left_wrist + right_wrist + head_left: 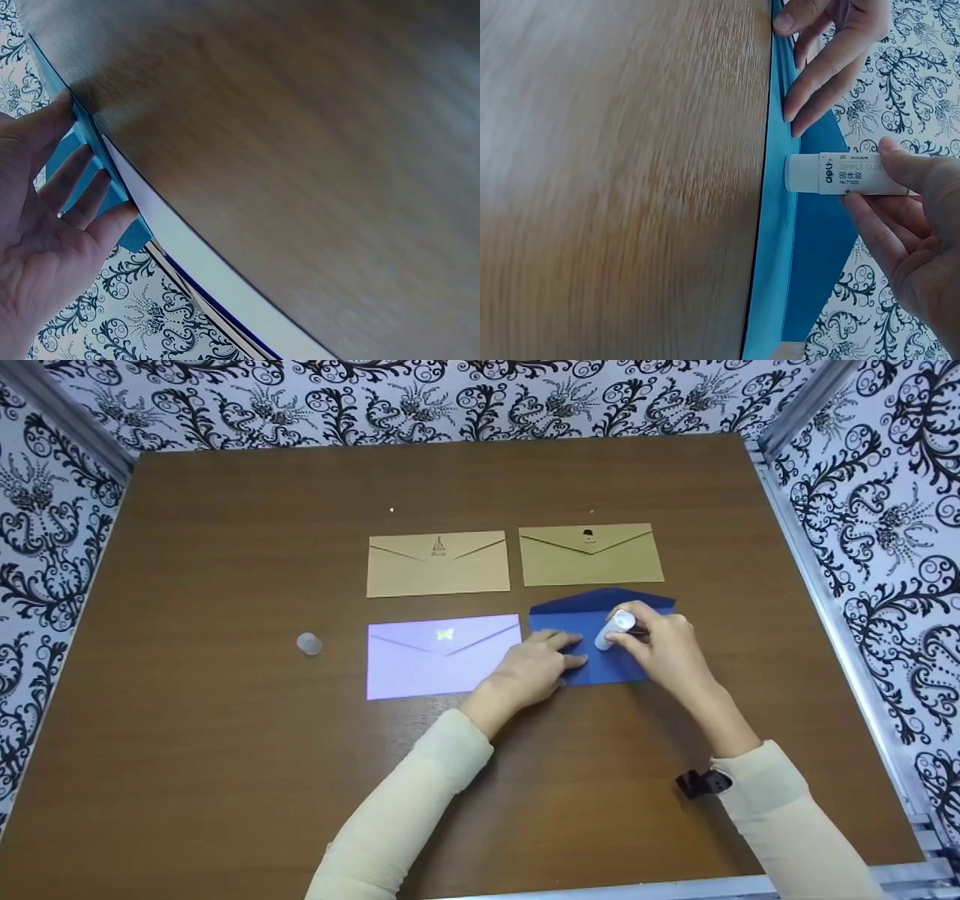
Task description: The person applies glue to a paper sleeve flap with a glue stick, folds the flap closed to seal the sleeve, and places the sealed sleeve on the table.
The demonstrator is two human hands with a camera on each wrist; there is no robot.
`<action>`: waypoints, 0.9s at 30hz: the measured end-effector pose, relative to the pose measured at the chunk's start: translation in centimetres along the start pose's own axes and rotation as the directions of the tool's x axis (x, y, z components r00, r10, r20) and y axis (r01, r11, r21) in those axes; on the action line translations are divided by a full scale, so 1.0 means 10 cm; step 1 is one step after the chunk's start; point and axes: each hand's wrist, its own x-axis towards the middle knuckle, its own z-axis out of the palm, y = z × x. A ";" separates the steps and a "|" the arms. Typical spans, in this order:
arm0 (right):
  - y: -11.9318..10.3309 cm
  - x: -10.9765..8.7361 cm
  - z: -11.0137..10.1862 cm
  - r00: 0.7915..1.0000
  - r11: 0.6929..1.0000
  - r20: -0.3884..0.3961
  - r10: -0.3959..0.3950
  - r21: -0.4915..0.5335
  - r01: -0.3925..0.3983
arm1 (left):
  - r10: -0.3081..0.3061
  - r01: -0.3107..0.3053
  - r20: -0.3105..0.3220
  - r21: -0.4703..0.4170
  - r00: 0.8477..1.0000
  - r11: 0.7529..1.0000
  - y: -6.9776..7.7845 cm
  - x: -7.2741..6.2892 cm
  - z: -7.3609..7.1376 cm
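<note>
A blue envelope (pixel 556 621) lies on the table with its dark blue flap (pixel 600 598) raised at the far side. My left hand (pixel 531 669) rests on its left part with the fingers stretched and spread. My right hand (pixel 666 649) pinches a white glue stick (pixel 855 173) between thumb and fingers. The stick's end meets the blue paper in the right wrist view, just to the right of my left fingertips. In the left wrist view the left fingers (pixel 90 187) lie along the envelope's surface. Beside it, a lilac envelope (pixel 420 660) is partly covered by my left hand.
Two closed envelopes lie farther back: a tan one (pixel 439 570) with a sailboat print and a yellowish one (pixel 592 562) with a dark print. A whitish round cap (pixel 309 643) sits to the left on the brown table (pixel 187 735). Patterned panels surround the table.
</note>
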 end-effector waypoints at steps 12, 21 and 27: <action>0.05 0.10 0.01 1.000 0.999 -0.023 -0.005 -0.038 0.004 | 0.003 -0.003 0.000 0.012 1.000 1.000 0.00 0.01 0.02; 0.12 0.07 -0.04 0.999 0.999 -0.049 0.014 -0.045 -0.016 | -0.010 0.010 0.008 -0.013 1.000 1.000 -0.01 0.02 0.03; 0.14 0.01 -0.08 0.998 0.999 -0.058 0.008 -0.047 -0.010 | -0.015 0.015 0.010 -0.016 1.000 1.000 -0.02 0.01 0.02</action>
